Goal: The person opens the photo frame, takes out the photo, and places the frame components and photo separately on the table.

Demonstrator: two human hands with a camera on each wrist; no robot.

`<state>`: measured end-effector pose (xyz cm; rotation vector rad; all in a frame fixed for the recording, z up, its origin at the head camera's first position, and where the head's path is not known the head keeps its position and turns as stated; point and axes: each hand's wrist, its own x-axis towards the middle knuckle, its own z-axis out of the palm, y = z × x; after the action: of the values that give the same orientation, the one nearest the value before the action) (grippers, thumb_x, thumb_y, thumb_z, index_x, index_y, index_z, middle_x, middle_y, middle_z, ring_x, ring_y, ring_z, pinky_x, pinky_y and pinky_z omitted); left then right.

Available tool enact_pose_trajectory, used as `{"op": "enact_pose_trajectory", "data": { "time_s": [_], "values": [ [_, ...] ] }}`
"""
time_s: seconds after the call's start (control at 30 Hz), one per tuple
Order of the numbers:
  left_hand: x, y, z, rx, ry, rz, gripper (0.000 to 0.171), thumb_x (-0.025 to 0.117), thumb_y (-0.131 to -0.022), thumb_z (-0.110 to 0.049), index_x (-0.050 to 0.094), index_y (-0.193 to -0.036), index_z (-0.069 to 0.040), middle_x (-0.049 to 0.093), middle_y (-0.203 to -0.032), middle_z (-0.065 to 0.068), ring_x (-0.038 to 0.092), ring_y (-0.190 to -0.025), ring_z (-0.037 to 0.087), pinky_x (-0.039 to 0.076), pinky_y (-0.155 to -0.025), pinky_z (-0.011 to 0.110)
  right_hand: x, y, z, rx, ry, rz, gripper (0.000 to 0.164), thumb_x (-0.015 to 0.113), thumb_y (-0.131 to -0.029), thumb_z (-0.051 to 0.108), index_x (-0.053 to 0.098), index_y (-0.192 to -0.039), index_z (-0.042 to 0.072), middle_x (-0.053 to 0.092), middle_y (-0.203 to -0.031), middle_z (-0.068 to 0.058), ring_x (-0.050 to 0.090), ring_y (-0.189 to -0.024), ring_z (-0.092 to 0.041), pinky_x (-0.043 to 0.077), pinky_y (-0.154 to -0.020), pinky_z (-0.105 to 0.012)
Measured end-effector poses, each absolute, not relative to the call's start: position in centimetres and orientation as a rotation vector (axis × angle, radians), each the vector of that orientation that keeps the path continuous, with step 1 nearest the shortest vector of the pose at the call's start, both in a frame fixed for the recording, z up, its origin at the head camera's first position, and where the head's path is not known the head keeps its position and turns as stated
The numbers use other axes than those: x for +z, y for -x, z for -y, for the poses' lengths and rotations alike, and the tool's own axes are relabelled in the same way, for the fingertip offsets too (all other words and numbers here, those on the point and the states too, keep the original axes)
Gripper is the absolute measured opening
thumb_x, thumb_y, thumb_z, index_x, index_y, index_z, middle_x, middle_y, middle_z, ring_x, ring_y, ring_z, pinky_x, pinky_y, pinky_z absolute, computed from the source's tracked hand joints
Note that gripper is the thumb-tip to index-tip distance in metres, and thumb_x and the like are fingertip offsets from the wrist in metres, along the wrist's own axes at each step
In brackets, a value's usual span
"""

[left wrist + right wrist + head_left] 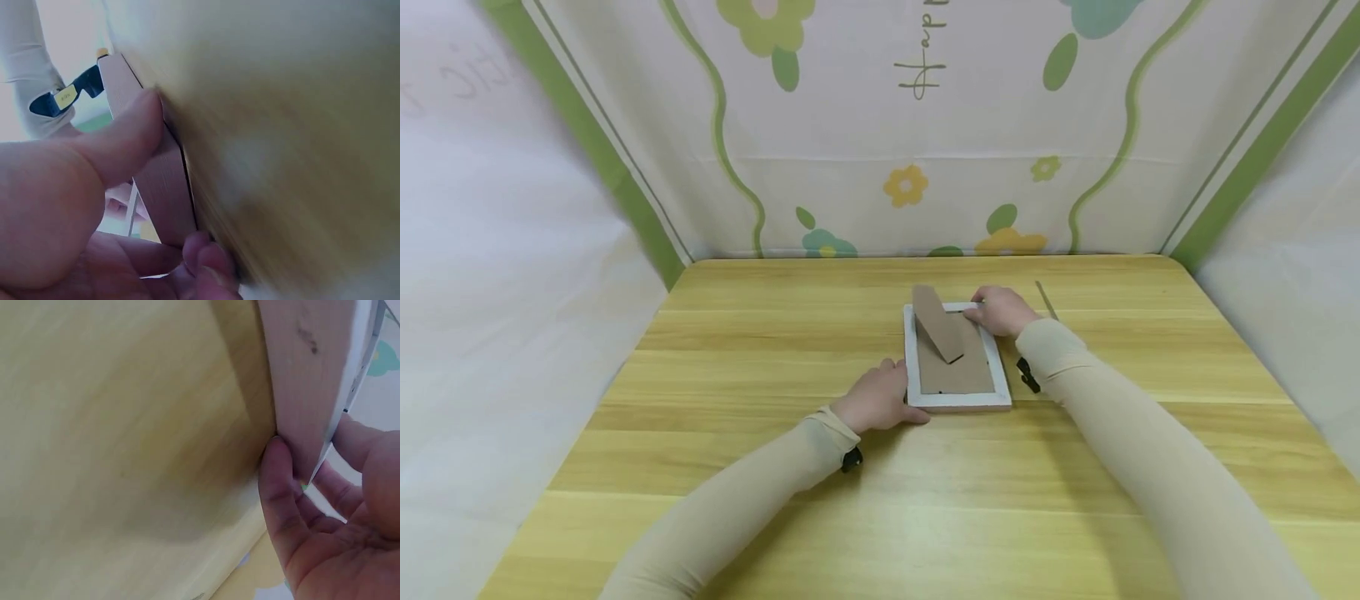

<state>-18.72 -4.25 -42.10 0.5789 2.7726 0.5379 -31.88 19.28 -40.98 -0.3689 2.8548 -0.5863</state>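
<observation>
Yellow wood-grain bench [970, 500] lies beneath a rectangular, white-edged, brown-backed picture frame [973, 371]. Left hand [878, 398] grips its near corner; diagonally opposite, right hand [1003, 312] pinches another.

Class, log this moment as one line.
left hand: holds near-left corner; right hand: holds far-right corner; picture frame: back up; stand: raised

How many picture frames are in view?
1: a white picture frame, back side up on the wooden table, its near left corner in the left grip and its far right corner in the right grip. No other shows, though anything beneath it would be hidden.
</observation>
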Motion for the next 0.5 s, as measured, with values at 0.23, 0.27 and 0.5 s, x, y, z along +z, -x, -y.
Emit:
{"op": "enact_pose_trajectory", "data": {
  "time_s": [0.23,0.27,0.5],
  "values": [
    [-42.4,20.0,5.2,0.707,-0.626,-2.715,0.054,0.081,-0.084,-0.031,0.059,-0.127,-0.005,0.064,-0.112,0.009,0.060,-0.095,0.020,0.051,-0.084,0.035,-40.9,31.5,-20.9,-0.641,0.287,-2.861,0.039,0.059,-0.100,0.031,0.060,-0.108,-0.007,0.064,-0.105,-0.021,0.059,-0.092,-0.031,0.049,-0.080,-0.043],
    [-42.4,20.4,5.4,0.753,-0.627,-2.687,0.051,0.080,-0.085,-0.029,0.060,-0.126,-0.005,0.066,-0.111,0.009,0.063,-0.093,0.021,0.052,-0.083,0.035,-40.9,31.5,-21.2,-0.643,0.287,-2.862,0.038,0.059,-0.100,0.032,0.060,-0.106,-0.006,0.064,-0.103,-0.019,0.059,-0.090,-0.030,0.049,-0.079,-0.042],
    [-41.8,22.8,8.0,1.196,-0.432,-2.352,0.053,0.080,-0.084,-0.011,0.060,-0.132,-0.004,0.072,-0.080,0.011,0.063,-0.051,0.020,0.055,-0.050,0.031,-40.0,30.6,-23.2,-0.699,0.288,-2.819,0.036,0.064,-0.097,0.035,0.064,-0.090,-0.001,0.063,-0.084,-0.011,0.055,-0.073,-0.022,0.046,-0.065,-0.034]
  ]
}}
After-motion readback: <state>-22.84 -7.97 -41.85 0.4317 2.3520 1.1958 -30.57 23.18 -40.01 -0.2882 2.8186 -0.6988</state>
